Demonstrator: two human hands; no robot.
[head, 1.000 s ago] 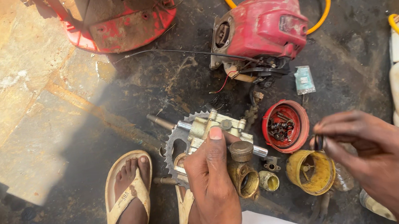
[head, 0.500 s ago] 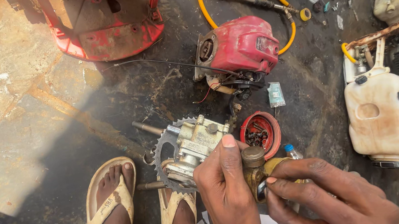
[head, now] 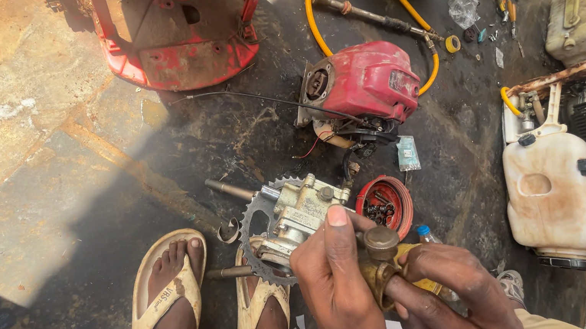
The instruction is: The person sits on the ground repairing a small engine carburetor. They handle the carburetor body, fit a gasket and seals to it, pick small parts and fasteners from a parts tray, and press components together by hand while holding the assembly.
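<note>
Pump body [head: 299, 218], grey metal with one toothed gear [head: 253, 249] on its near-left side, lies with its long axis running from its shaft stub at upper left down toward you at lower right. Your left hand [head: 339, 289] grips its near end, thumb laid flat along the top. Just right of the pump, your right hand [head: 444, 296] has its fingers curled tight around one brass fitting [head: 382, 259], cap upward. Half a second ago that hand covered the fitting from above; now it sits lower and the cap shows. One red bowl [head: 386, 205] of small parts sits beyond the fitting.
</note>
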